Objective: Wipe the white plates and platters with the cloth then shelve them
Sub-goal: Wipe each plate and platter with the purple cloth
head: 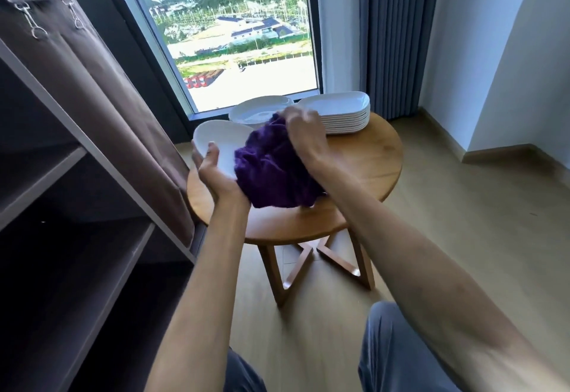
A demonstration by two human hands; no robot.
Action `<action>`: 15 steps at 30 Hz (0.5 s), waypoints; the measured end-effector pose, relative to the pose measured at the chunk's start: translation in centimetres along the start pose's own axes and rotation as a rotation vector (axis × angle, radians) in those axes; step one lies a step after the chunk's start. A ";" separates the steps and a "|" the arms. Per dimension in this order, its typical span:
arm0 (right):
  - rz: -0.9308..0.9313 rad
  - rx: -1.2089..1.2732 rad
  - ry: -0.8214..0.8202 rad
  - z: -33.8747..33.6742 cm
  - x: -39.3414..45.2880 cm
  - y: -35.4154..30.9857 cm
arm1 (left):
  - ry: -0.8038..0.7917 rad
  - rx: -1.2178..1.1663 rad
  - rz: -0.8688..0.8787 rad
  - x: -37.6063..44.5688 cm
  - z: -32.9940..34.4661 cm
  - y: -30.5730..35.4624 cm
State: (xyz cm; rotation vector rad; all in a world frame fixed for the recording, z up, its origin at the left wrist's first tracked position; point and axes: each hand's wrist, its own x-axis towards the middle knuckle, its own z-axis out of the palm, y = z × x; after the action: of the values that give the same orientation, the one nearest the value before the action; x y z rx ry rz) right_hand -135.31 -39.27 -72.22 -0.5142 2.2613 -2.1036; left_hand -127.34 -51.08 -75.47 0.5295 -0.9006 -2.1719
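A round wooden table (364, 157) with a smooth, warm-brown top and crossed legs stands on a pale wood-look floor (462, 237), in front of a tall window (234, 37) with a dark frame. A grey-blue pleated curtain (391, 37) hangs to the right of the window, and beside it the walls are plain white. On the left is a shelf unit (77, 206) with dark, bare shelves and a brown fabric cover (101, 89) pulled aside, held at the top with metal clips.

The left hand (212, 172) holds a white plate (216, 140) above the near left edge of the table; its fingers are closed around the rim, with the thumb on top. The plate looks smooth and glossy, with a rounded shape. The right hand (303, 135) presses a purple cloth (271, 169) on the plate; its fingers are bent and gripping the cloth, which is soft, fuzzy and bunched in folds.

At the far side of the table lie round white plates (256, 111) and, just beside them on the right, a neat stack of rounded rectangular platters (342, 114). I can read no writing or labels anywhere.
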 end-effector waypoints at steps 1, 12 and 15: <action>0.055 0.021 0.038 -0.8 0.7 0.0 | 0.078 0.044 0.054 0.3 -0.4 0.5; 0.047 -0.259 0.357 -4.8 5.0 0.2 | 0.195 -0.031 0.113 1.4 -2.3 4.2; 0.108 -0.020 0.180 -3.6 3.7 -0.1 | 0.185 -0.032 0.035 1.1 -1.2 3.0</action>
State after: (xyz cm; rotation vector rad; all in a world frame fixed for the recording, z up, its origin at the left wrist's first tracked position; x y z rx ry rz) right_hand -139.60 -36.70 -71.04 -0.2046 2.3434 -2.1564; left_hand -125.96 -53.95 -74.16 0.6819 -0.7676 -2.0639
